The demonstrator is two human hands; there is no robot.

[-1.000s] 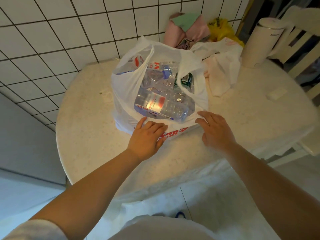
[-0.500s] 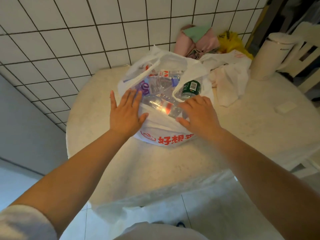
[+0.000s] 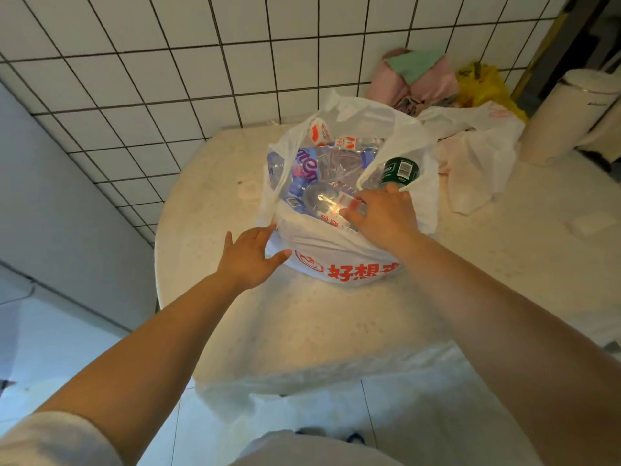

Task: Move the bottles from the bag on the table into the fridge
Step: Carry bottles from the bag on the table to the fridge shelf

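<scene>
Clear bottle point(image 3: 331, 205) lying crosswise atop the bag point(image 3: 336, 260) on the surface point(image 3: 437, 297), directly under right hand point(image 3: 386, 218), fingers curling onto it; left hand point(image 3: 247, 257) relaxed, steadying bag's near corner.

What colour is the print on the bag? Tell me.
Red-orange print on the white bag, clearest in the head view.

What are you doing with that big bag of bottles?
A person is unpacking a white plastic bag full of bottles that sits on a round table. Their right hand reaches into the bag's open top and lies over a clear bottle with a red label. Their left hand is open and touches the bag's near left side. A dark green bottle pokes up just behind the right hand. No bottle is out yet, and no fridge is in view.
</scene>
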